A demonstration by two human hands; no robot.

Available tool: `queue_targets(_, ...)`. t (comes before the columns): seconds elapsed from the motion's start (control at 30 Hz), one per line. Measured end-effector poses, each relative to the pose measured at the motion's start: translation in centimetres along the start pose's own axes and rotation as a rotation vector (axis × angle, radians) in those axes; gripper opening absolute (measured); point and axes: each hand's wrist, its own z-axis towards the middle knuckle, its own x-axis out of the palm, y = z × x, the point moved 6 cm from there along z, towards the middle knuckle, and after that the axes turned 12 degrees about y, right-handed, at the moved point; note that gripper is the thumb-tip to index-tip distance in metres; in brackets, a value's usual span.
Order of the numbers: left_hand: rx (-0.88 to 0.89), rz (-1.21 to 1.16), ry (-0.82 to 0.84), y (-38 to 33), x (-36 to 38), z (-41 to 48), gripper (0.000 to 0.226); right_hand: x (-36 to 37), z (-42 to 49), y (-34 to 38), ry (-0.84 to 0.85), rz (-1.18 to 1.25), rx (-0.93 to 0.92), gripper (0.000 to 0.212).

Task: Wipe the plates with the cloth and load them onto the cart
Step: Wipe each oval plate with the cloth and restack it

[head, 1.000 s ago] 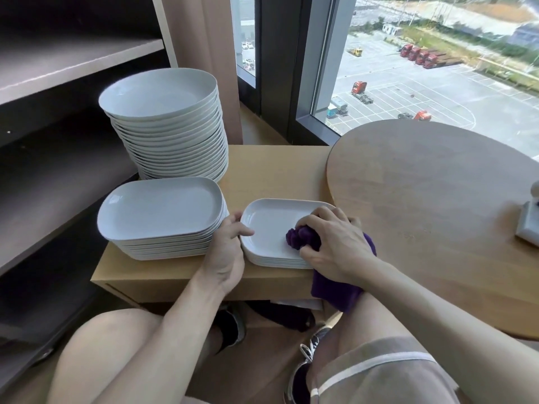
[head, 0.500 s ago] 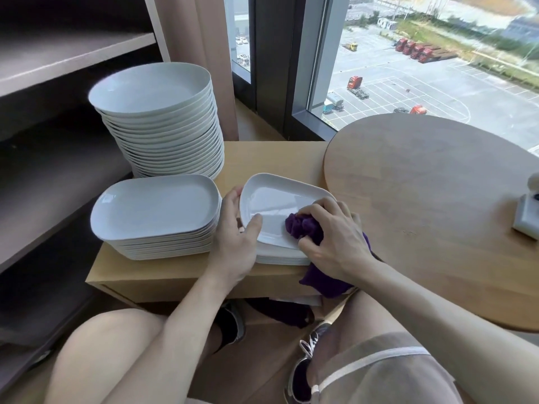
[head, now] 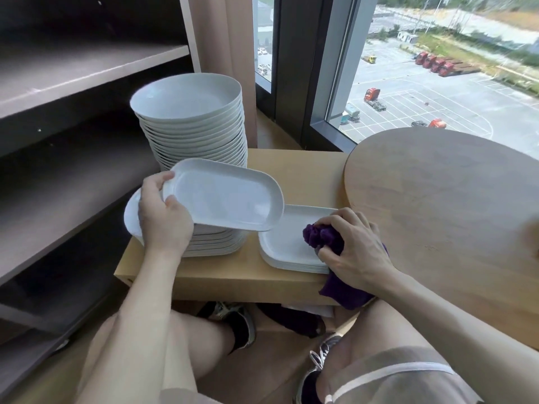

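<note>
Up comes the plate [head: 224, 196], lifted off the right pile [head: 287, 252] and now tilted above the left stack [head: 215, 243]. Left hand [head: 163, 217] pinches its end rim; right hand [head: 355, 246] clutches the cloth [head: 320, 237] on the pile's next plate. Best to lower it level, edges matched, so nothing slides.

The left hand [head: 163, 220] and right hand [head: 358, 249] were bare, the forearms [head: 140, 301] and knees [head: 201, 339] likewise. Grey-beige shorts [head: 408, 386] carried a pale stripe [head: 388, 370] across the right leg — below them, dark shoes [head: 236, 319] with white laces [head: 319, 355].
</note>
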Motion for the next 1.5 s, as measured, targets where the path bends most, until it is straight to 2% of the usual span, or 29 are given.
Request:
queue_targets(0.1, -0.081, -0.029, -0.094, 1.2, -2.2, 0.7, 0.049, 0.1, -0.1, 0.0, -0.001, -0.01, -0.006, 0.041)
queue_targets(0.2, -0.144, -0.027, -0.119, 2.0, -3.1, 0.8, 0.048, 0.1, 0.0, -0.1, -0.003, -0.017, -0.011, 0.041)
queue_targets(0.33, -0.158, 0.185, -0.119, 2.1, -3.3, 0.8, 0.037, 0.3, 0.1, 0.0, 0.001, -0.037, -0.02, 0.041)
queue_targets(0.47, -0.149, 0.396, -0.051, 1.8, -2.6, 0.7, 0.042, 0.4, 0.1, 0.1, 0.006, -0.05, -0.026, 0.043)
queue_targets(0.53, -0.064, 0.451, -0.017, 0.6, -1.4, 0.0, 0.044, 0.4, 0.1, 0.1, 0.012, -0.054, -0.021, 0.042)
queue_targets(0.6, 0.109, 0.435, 0.066, -1.4, 0.9, -1.2, 0.045, 0.5, 0.1, 0.1, 0.04, -0.069, -0.009, 0.043)
queue_targets(0.73, 0.409, 0.583, 0.401, -3.4, 7.3, -4.5, 0.049, 0.5, 0.2, 0.1, 0.139, -0.154, 0.033, 0.054)
queue_targets(0.83, 0.481, 0.62, 0.543, -3.4, 10.0, -6.5, 0.057, 0.3, 0.1, -0.3, 0.256, -0.164, 0.066, 0.077)
queue_targets(0.93, 0.462, 0.665, 0.579, -2.9, 10.7, -6.6, 0.063, 0.3, -0.2, -0.2, 0.341, -0.166, 0.05, 0.09)
queue_targets(1.17, 0.316, 0.746, 0.519, -1.4, 9.2, -4.9, 0.064, 0.6, -0.1, -0.2, 0.263, -0.163, 0.078, 0.069)
queue_targets(1.23, 0.338, 0.725, 0.456, -1.7, 8.7, -4.8, 0.062, 0.7, 0.0, -0.1, 0.229, -0.156, 0.092, 0.068)
queue_targets(1.3, 0.421, 0.599, 0.431, -2.6, 8.8, -5.3, 0.058, 0.8, -0.1, 0.1, 0.191, -0.157, 0.097, 0.064)
queue_targets(1.4, 0.4, 0.426, 0.604, -2.3, 10.4, -6.5, 0.065, 0.8, -0.1, 0.1, 0.134, -0.102, 0.111, 0.055)
queue_targets(1.5, 0.219, 0.484, 0.875, 0.6, 12.7, -7.3, 0.101, 0.0, 0.3, -0.6, 0.033, 0.117, 0.159, 0.042)
